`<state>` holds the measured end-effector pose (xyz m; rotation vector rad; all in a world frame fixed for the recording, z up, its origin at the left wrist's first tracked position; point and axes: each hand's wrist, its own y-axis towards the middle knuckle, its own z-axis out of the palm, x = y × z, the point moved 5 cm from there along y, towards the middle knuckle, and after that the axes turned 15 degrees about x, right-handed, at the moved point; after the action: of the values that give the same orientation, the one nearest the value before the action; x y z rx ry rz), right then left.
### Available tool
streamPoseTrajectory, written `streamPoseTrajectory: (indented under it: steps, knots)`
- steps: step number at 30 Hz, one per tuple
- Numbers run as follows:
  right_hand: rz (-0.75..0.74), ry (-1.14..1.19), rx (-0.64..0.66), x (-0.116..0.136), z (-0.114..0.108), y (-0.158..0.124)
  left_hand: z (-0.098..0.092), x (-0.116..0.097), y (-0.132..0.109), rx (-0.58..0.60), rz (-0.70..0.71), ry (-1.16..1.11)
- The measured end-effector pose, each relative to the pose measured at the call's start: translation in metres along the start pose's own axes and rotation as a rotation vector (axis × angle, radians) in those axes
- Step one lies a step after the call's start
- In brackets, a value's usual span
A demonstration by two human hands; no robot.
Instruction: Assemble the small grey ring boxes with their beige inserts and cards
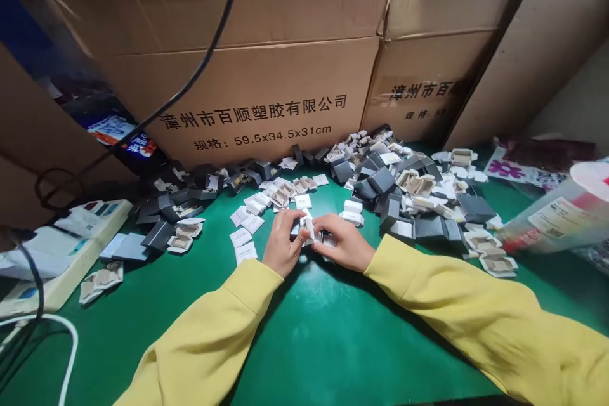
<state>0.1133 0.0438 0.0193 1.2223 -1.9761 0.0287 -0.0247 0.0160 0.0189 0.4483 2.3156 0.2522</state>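
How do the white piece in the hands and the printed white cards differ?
The white piece is held between the left hand and right hand; the printed white cards lie on the green tabletop. Fingers partly cover the piece; the cards' printed faces show. Both are white.

Table with green smooth top, near part bare
Across far part, from left to right: small black boxes, many heaped one over another, densest on right
Among them and beside them, white folded card inserts
In middle, flat white printed packets in loose curved row
Left edge: long cream power strip, white cable
Right: translucent labelled container, tilted
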Motion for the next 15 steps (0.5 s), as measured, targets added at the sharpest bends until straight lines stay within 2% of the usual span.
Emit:
streamPoseTrajectory:
  steps: [3,15]
  knots:
    - [-0.029,-0.036,0.039,-0.0002,0.0012,-0.0001,0.0,0.001,0.0009,-0.013,-0.009,0.024]
    - [-0.046,-0.095,0.036,-0.0023,0.0014,-0.0013,0.001,0.0011,0.0038,-0.014,-0.005,0.048]
